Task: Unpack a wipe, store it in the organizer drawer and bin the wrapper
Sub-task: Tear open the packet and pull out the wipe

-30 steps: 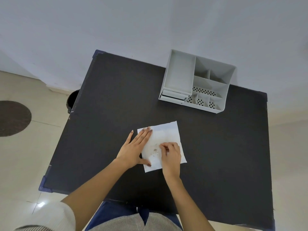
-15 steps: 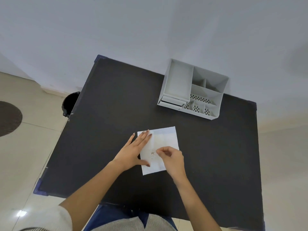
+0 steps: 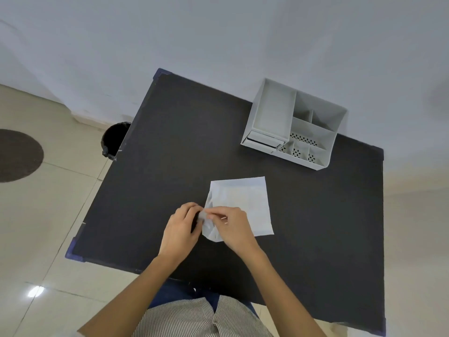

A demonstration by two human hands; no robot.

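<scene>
The wipe, spread flat on the worktop, is pinched at its near-left edge by fingers of the left hand and right hand, and lies beyond and rightward of them.

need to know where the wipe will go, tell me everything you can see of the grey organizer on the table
The light grey plastic desk organizer stands upright at the far right of the black table, close to the white wall, apart from both hands and the white sheet. Its top is open: one large compartment on the left, smaller divided ones on the right, some with perforated walls. All visible compartments look empty. A low drawer sits at its front left, apparently closed or nearly so. Only the table touches it.
</scene>
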